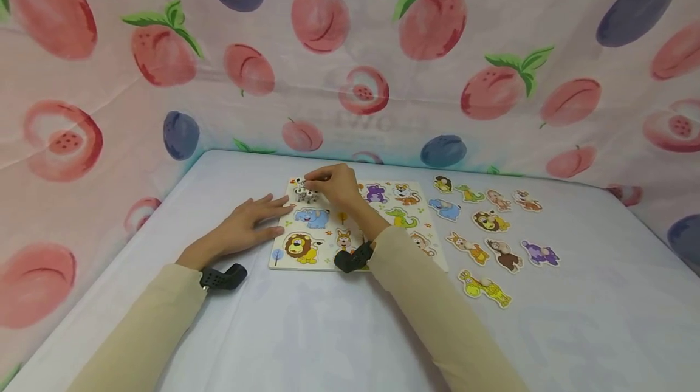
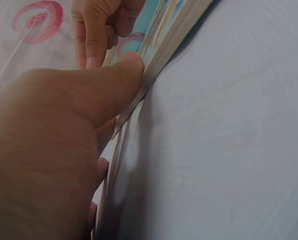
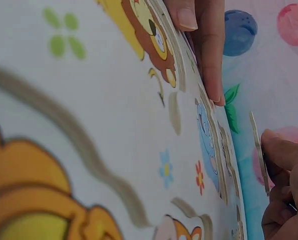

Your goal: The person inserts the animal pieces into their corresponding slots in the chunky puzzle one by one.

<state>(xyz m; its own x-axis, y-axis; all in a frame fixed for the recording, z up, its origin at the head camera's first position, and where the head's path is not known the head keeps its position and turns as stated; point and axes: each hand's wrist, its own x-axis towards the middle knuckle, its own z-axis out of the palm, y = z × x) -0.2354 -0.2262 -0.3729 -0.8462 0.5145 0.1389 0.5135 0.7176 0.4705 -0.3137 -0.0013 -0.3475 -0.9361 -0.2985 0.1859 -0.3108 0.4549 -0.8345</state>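
Just above the far-left corner of the board (image 1: pixel 290 266), my right hand (image 1: pixel 336 185) pinches 1 thin piece (image 3: pixel 259 152), roughly parallel to it; my left hand (image 1: pixel 248 222), fingers spread, touches the left edge.

Back wall (image 1: pixel 404 64): pale pink sheet, apparently cloth, printed with large red-pink peaches (image 1: pixel 432 22), green leaves (image 1: pixel 527 70), dark blue-purple fruits (image 1: pixel 637 6) and cut halves showing seeded centres (image 1: pixel 363 92). Faint lettering-like mark (image 1: pixel 363 121) low at mid-wall; illegible. Turquoise tint (image 1: pixel 407 165) along the foot. Left wall (image 1: pixel 117 91): same print, lightly creased, meeting the back at a corner. Same print visible beyond the right edge. Surface (image 1: pixel 295 331): white to pale bluish-grey, faintly mottled. Light: soft, fairly even in head view; wrist views dimmer. Source not visible.
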